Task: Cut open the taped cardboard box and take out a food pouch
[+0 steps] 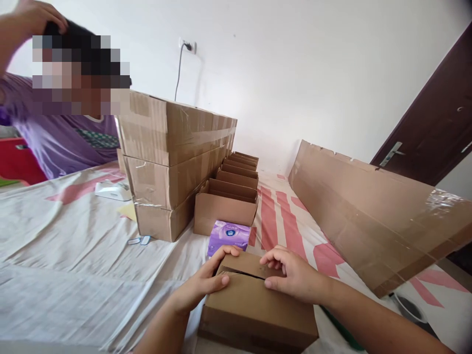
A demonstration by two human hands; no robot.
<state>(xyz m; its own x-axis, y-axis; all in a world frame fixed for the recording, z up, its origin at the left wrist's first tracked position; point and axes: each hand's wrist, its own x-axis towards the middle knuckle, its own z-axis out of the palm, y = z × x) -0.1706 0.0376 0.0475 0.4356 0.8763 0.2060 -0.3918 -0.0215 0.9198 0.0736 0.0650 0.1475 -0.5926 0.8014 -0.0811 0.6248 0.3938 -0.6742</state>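
Two hands are working on one small cardboard box (258, 302) at the near edge of the desk (73, 255), which is covered with a white cloth printed in pink. Left hand (206, 282) is curling over the near-left flap, fingers bent and pressing down on the cardboard; right hand (291, 273) is lying over the right flap, fingers bent, thumb at the seam. Neither hand is closing around anything; both are pressing on the box top.

Progress, as a judgement: flaps are folded down and meeting, but a dark slit is still showing between them, so the box is reading as nearly closed, not sealed. No tape is showing on it.

Counts:
- Small box under the hands: 1
- Purple tissue pack (228, 236): 1, lying just beyond the box, outside it
- Row of open small boxes (230, 196) running away behind the pack: about 6, far ones too crowded to count exactly; all are standing with flaps up, so apparently waiting
- Long taped cartons (173, 162) stacked left of the row: 3
- Long flat carton (368, 221) leaning at the right: 1
- White device (112, 190) left of the stack: 1; small pale bits (139, 240) by the stack's foot: 2

One other person in a purple shirt (66, 142) is sitting beyond the far left of the desk, a hand raised
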